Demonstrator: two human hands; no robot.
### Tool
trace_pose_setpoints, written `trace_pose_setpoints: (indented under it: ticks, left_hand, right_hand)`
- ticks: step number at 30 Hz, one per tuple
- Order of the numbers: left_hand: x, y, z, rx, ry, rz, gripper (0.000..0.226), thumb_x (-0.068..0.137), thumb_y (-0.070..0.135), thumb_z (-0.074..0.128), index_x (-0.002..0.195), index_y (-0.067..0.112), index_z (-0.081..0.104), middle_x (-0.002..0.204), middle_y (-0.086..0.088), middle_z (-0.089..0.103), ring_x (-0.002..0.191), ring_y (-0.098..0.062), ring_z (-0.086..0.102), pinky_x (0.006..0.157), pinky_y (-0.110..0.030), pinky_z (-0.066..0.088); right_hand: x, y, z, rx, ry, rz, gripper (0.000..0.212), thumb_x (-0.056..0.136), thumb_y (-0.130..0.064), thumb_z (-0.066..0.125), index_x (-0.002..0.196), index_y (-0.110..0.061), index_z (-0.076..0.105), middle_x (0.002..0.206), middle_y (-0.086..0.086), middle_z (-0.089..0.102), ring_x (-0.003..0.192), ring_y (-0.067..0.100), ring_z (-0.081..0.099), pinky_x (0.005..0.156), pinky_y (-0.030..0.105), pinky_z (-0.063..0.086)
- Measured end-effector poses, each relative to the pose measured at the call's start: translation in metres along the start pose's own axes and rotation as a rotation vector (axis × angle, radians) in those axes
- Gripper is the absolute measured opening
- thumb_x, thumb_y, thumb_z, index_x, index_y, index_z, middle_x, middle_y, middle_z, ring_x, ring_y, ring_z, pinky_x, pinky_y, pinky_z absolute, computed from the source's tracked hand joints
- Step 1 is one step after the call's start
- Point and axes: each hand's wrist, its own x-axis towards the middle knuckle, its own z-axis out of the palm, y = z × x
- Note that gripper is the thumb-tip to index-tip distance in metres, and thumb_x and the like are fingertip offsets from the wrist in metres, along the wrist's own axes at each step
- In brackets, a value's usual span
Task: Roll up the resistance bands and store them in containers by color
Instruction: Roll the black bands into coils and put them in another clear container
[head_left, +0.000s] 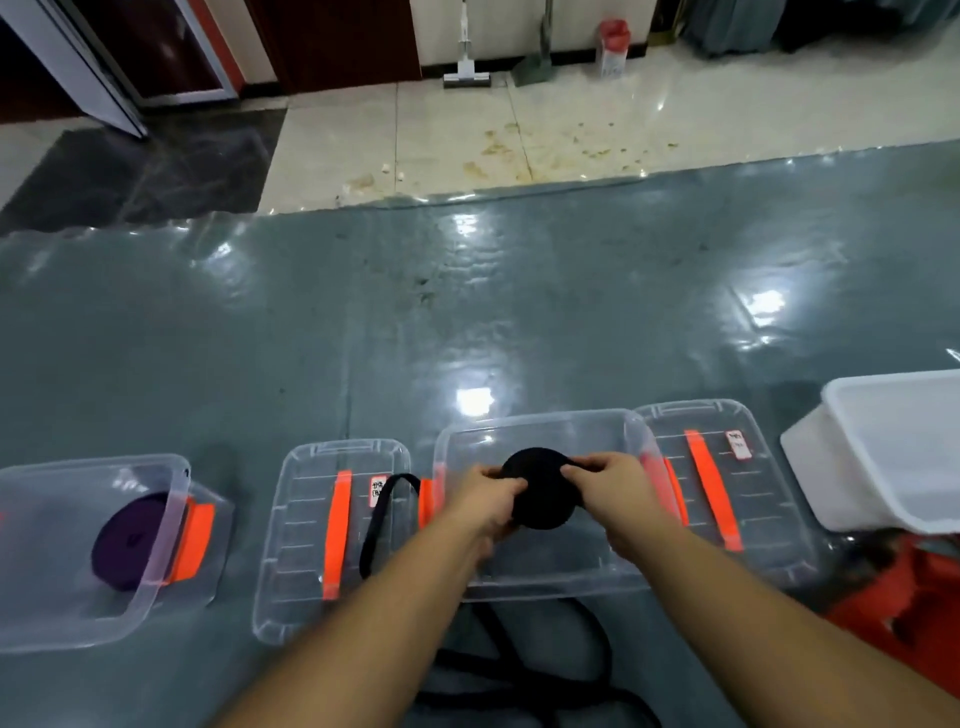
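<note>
Mat (467, 322): grey, glossy, bins and lids in a row along its near side.
Middle bin (540, 566): clear, directly under my hands.
Purple roll (127, 540): already in the left bin (78, 613).
Black roll (543, 488): held on edge over the middle bin, both hands equally near.
Tail (379, 519): loops left, then trails back toward me; its end is cut off.
Left hand (491, 499): pinches the roll's left rim.
Right hand (608, 486): pinches the right rim.

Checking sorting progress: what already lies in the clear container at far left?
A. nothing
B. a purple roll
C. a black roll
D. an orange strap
B: a purple roll lies inside the far-left container, while the black roll is held in both hands.
</note>
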Motion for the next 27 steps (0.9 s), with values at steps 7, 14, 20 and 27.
trace_pose_setpoints:
  ticks: [7,14,20,27]
  left_hand:
    - [0.038,-0.012,0.011,0.181,0.114,-0.018,0.016,0.087,0.006,0.074,0.100,0.015,0.073,0.095,-0.013,0.076,0.092,-0.032,0.074,0.085,-0.050,0.063]
    - [0.057,-0.015,0.023,0.353,0.169,-0.055,0.041,0.085,0.012,0.075,0.121,0.000,0.059,0.111,-0.023,0.070,0.101,-0.039,0.071,0.087,-0.053,0.062]
    - [0.072,-0.017,0.020,0.525,0.181,-0.047,0.048,0.088,0.021,0.071,0.131,0.003,0.059,0.122,-0.018,0.069,0.108,-0.035,0.070,0.094,-0.043,0.059]
    - [0.073,-0.032,0.019,0.493,0.217,0.034,0.019,0.094,0.025,0.071,0.097,0.018,0.054,0.089,-0.001,0.061,0.080,-0.020,0.058,0.072,-0.026,0.041]
  right_hand:
    - [0.035,0.010,0.012,-0.273,-0.021,0.001,0.025,0.091,-0.010,0.075,0.115,-0.008,0.078,0.115,0.009,0.078,0.106,0.023,0.072,0.094,0.032,0.055]
    - [0.055,0.027,0.019,-0.372,-0.015,0.069,0.021,0.089,-0.011,0.075,0.109,-0.011,0.081,0.108,0.009,0.080,0.101,0.022,0.074,0.092,0.032,0.057]
    - [0.058,0.033,0.022,-0.421,0.009,0.080,0.022,0.090,-0.020,0.074,0.110,-0.021,0.082,0.108,0.003,0.080,0.106,0.023,0.073,0.093,0.032,0.057]
    - [0.063,0.037,0.023,-0.399,0.018,0.020,0.019,0.089,-0.017,0.075,0.106,-0.018,0.083,0.104,0.003,0.081,0.101,0.021,0.075,0.096,0.032,0.057]
